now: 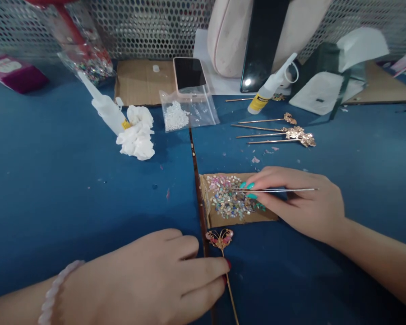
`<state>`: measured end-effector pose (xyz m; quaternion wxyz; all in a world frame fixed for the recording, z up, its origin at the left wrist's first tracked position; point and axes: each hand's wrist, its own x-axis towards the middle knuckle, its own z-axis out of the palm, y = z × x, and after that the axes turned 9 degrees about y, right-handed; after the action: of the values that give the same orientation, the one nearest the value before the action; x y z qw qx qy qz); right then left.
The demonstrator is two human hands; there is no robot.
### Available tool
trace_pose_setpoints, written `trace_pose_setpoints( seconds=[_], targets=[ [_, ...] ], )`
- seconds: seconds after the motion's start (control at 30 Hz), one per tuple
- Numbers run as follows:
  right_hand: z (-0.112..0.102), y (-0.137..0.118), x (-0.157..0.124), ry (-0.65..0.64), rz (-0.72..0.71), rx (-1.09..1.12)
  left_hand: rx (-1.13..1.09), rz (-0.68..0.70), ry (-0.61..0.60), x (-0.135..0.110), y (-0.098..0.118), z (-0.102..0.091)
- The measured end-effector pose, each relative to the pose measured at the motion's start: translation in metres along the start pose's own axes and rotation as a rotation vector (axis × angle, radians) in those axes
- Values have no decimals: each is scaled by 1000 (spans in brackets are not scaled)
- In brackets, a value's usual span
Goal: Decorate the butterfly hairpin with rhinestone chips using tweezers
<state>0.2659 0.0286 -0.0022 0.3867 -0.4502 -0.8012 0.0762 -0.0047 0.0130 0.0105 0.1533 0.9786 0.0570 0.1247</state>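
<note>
Your left hand (152, 280), bracelet (57, 286) at wrist: fingers closed on the stem of one gold-toned butterfly hairpin (220, 240), its head just on the near side of a cardboard piece (257, 218).
Your right hand (301, 205): fingers clamped on one pair of slim metal tweezers (287, 190), tips at the multicoloured chips (235, 205) heaped on that cardboard.
Beyond, on the blue counter (88, 198): further gold-toned hairpins (270, 135); one yellow-labelled bottle (262, 97), upright but tilted in view; one plastic bag (203, 110) with white beads (176, 116).

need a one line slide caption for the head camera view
Left hand with fingertips at a gold butterfly pin, right hand holding tweezers over colourful chips on cardboard.
</note>
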Motion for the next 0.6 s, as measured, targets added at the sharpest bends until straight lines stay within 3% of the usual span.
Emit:
trace_pose_setpoints(
  seconds=[0.6],
  targets=[
    [0,1,-4,-23,33,29,-33,-3,-2,0,-1,0]
  ],
)
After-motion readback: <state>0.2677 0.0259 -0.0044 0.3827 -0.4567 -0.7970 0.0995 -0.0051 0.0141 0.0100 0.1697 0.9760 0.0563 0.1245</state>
